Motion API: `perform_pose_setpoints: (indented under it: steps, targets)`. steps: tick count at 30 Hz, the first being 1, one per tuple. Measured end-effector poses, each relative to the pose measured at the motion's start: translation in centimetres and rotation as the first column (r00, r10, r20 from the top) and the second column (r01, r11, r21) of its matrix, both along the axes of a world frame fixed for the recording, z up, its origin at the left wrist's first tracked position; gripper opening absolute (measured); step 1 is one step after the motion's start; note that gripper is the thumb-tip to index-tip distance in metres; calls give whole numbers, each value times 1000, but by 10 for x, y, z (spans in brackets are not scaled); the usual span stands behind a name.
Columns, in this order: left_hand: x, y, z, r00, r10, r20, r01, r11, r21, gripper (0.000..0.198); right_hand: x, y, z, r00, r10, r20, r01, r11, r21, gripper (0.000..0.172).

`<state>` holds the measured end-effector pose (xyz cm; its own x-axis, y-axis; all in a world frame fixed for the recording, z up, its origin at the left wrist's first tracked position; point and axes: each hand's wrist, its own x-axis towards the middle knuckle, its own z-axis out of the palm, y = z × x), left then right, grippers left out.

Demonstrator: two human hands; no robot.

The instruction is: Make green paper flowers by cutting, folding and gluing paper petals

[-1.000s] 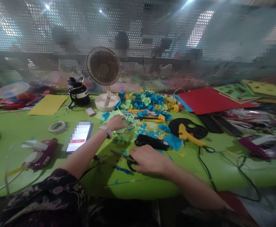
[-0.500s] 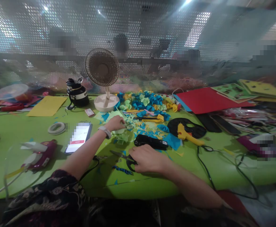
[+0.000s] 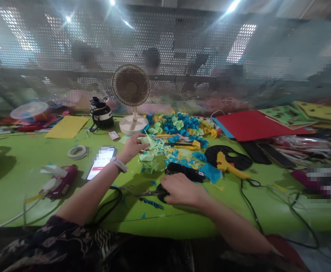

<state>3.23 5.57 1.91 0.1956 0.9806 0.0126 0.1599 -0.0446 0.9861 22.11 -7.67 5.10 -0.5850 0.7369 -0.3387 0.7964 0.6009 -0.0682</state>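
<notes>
My left hand (image 3: 133, 146) reaches forward over the green table (image 3: 18, 166) and pinches a pale green sheet of paper (image 3: 147, 140) lifted off a heap of green, blue and yellow paper scraps (image 3: 168, 153). My right hand (image 3: 182, 190) lies closed over the black handles of a pair of scissors (image 3: 151, 193) whose blades point left. A black stapler (image 3: 185, 172) lies just beyond the right hand.
A phone (image 3: 101, 163), a tape roll (image 3: 77, 152) and a maroon glue gun (image 3: 59, 180) lie to the left. A small fan (image 3: 130, 94) stands behind folded paper flowers (image 3: 179, 124). A yellow glue gun (image 3: 229, 164), red card (image 3: 253, 122) and black cables (image 3: 267, 204) are to the right.
My left hand has lifted off the scrap heap, raising the pale green paper. My right hand stays on the scissors. The view has shifted slightly left.
</notes>
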Motion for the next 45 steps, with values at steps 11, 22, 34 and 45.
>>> perform_pose_setpoints:
  steps: [11,22,34,45]
  targets:
    - [-31,-44,4,961,40,273,39,960,-276,44,17,8,8,999,-19,-39,18,1000,-14,17]
    - [-38,-64,-11,951,21,309,65,962,-264,37,36,20,12,684,-526,-506,124,767,-630,23]
    - [-31,-79,-4,935,57,350,53,953,-297,25,9,26,-18,293,-748,-595,68,638,-767,43]
    - [-29,-85,-2,916,67,396,34,970,-243,25,-2,19,-10,377,-708,-597,205,692,-692,45]
